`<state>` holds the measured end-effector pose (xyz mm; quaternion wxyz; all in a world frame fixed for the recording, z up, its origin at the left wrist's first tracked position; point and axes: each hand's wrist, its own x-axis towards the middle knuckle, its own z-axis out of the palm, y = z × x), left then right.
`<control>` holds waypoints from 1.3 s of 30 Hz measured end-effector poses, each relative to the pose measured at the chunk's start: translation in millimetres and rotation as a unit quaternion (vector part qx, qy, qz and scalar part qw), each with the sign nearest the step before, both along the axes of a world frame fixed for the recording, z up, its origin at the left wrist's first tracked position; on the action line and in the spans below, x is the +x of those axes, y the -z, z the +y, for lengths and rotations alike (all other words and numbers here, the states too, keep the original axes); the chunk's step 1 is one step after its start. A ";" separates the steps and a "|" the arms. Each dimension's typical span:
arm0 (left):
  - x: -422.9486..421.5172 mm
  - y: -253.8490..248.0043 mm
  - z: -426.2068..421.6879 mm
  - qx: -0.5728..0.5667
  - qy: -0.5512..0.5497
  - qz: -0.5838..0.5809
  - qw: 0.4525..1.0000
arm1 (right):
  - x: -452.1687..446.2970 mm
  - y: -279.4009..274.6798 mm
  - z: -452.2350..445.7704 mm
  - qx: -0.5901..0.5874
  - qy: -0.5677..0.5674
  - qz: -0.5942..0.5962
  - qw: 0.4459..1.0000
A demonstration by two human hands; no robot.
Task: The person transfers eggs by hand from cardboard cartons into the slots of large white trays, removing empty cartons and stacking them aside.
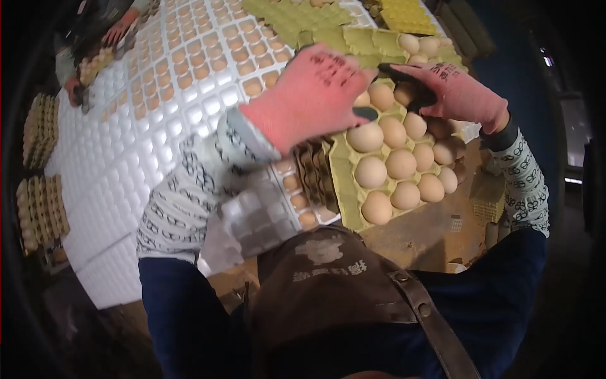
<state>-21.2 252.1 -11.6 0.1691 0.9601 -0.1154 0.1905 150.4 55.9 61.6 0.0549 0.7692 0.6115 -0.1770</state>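
Note:
My left hand [319, 95], in a pink glove with a dark palm, curls over the back left part of a pulp egg tray [351, 205]. Its thumb lies just above a large brown egg [365, 136]; the other fingertips and anything in them are hidden. At the back right, my right hand [456, 90] arches over the eggs, its fingers reaching left and its thumb apart below them. Between them a brown egg [404, 93] shows, seemingly still in the tray. The egg-filled tray tops a stack of pulp trays [314, 174].
Clear plastic egg packs [180, 63], many filled, cover the white table. More pulp trays [353, 43] lie beyond my hands, one with a few eggs. Stacks of egg trays [43, 208] stand at left. Another person's gloved hand [120, 28] is at the far left, near a tray of eggs.

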 end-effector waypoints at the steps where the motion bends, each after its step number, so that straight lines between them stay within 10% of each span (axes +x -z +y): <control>1: 1.8 -2.8 -2.3 0.025 -0.001 0.038 0.999 | 6.3 -2.0 -4.9 0.065 -0.040 0.057 0.995; 5: -15.4 -24.2 -11.2 -0.240 -0.027 0.043 0.969 | 43.0 21.6 -50.3 0.245 0.129 0.332 0.902; 8: 2.7 -9.5 6.4 -0.627 0.035 0.053 0.776 | 75.7 29.3 -66.9 0.331 0.086 0.515 0.786; 9: 7.8 -14.1 -3.6 -0.618 -0.013 0.100 0.780 | 61.6 18.4 -62.6 0.275 0.126 0.473 0.827; 11: 19.6 -23.0 -35.0 -0.193 -0.123 0.093 0.969 | 1.0 -15.3 -46.2 0.067 0.226 0.277 0.931; 12: 25.5 -19.6 -45.9 0.023 -0.124 0.083 0.989 | 1.3 5.7 -43.1 0.071 0.041 0.185 0.979; 14: 30.8 -15.4 -54.6 -0.002 -0.140 0.088 0.986 | -0.7 27.8 -44.3 0.167 -0.124 -0.016 0.978; 16: 36.8 -29.8 -45.6 -0.084 -0.142 0.169 0.972 | -1.6 9.7 -49.2 0.149 -0.027 0.113 0.982; 18: 16.5 -18.8 -22.9 -0.394 -0.099 0.177 0.897 | 11.3 1.9 -62.6 0.183 0.101 0.391 0.896; 20: -11.1 -3.0 -11.3 -0.705 -0.017 0.026 0.709 | 13.4 5.1 -66.4 0.263 0.119 0.570 0.769; 21: -23.6 -7.2 -0.9 -0.768 0.000 0.128 0.627 | 14.4 4.0 -59.6 0.240 0.094 0.495 0.830; 24: -33.3 -35.2 -5.6 -0.472 -0.035 0.171 0.864 | -12.2 12.5 -34.1 0.226 -0.127 0.036 0.965; 25: -26.0 -42.6 -28.2 -0.108 -0.037 0.023 0.993 | -22.8 22.5 -30.0 0.264 -0.198 -0.098 0.939; 29: -28.9 -42.0 -52.8 0.221 -0.104 0.118 0.963 | -9.5 11.2 -5.7 0.155 -0.235 -0.097 0.955; 33: -56.5 -36.3 -13.0 -0.103 -0.107 0.131 0.980 | 9.2 -9.7 1.6 0.076 -0.149 0.118 0.979; 36: -106.5 8.6 40.1 -0.628 -0.024 0.158 0.761 | 5.1 -31.8 16.3 0.053 0.009 0.323 0.945; 38: -144.7 60.9 67.9 -0.847 0.057 0.110 0.516 | -5.6 -18.6 50.3 0.103 0.053 0.429 0.896; 39: -155.3 82.0 80.2 -0.821 0.013 0.077 0.566 | -13.9 -10.5 74.6 0.105 0.073 0.460 0.879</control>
